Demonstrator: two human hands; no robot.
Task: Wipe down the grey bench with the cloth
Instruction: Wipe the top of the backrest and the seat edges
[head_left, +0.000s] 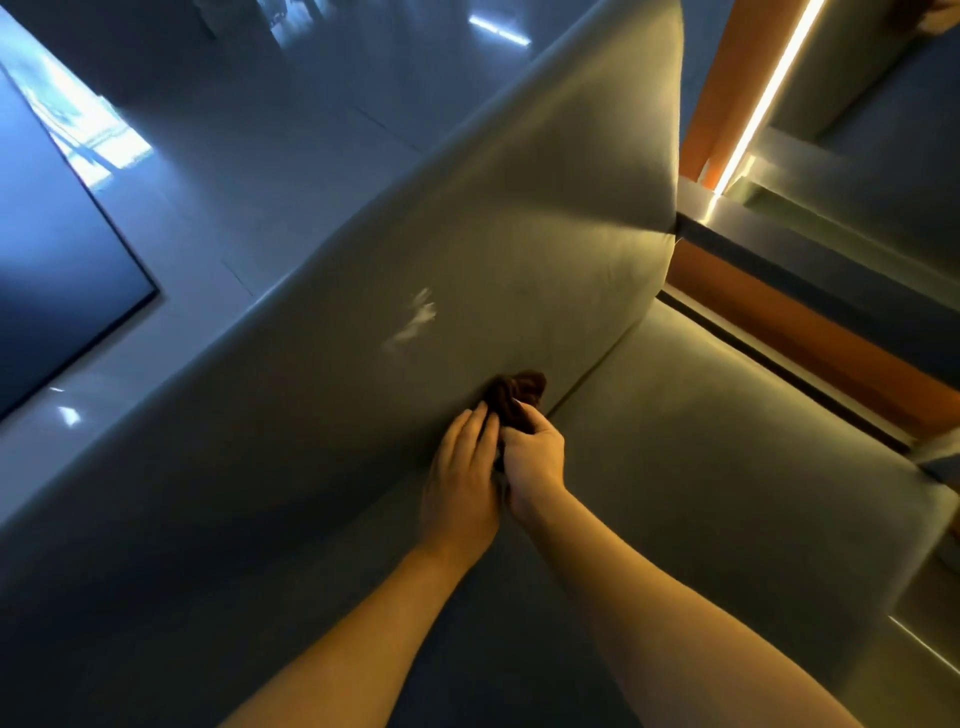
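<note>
The grey bench (363, 415) runs diagonally through the head view, with a second grey cushion section (727, 467) to its right. A dark brown cloth (514, 392) lies bunched on the bench beside the seam between the two sections. My right hand (532, 457) grips the near end of the cloth, fingers curled round it. My left hand (462, 467) lies flat on the bench right beside it, straight fingers touching the cloth's left side. A whitish smear (413, 322) marks the bench surface just beyond the cloth.
A glossy pale floor (234, 182) lies to the left, with a dark rug or panel (57, 270) at the far left. On the right are orange wood trim (779, 322) and a lit strip light (769, 98).
</note>
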